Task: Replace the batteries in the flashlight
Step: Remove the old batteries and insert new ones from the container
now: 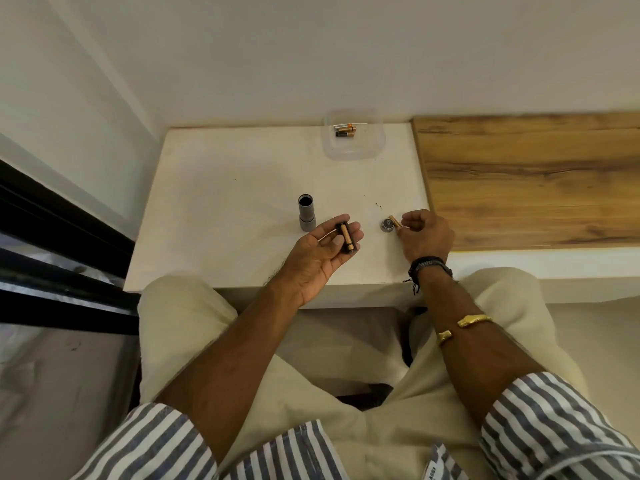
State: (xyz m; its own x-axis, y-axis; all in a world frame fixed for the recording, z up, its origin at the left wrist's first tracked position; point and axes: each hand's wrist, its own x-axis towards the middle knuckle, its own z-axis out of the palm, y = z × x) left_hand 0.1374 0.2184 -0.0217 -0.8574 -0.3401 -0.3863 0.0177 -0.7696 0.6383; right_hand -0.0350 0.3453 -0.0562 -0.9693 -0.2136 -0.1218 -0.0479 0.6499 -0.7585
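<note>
The grey flashlight body (306, 212) stands upright on the white table (242, 188), its open end facing up. Just right of it, my left hand (320, 251) lies palm up and holds the black battery holder (345, 237), with a copper-coloured battery showing in it. The round grey end cap (387, 225) lies on the table further right. Beside the cap, my right hand (424, 233) pinches a single copper-coloured battery (395, 221) by its fingertips, low over the table.
A clear plastic container (353, 135) with a few batteries (344, 130) sits at the table's far edge by the wall. A wooden surface (530, 178) adjoins the table on the right. A dark frame (52, 237) runs along the left. My knees are under the near edge.
</note>
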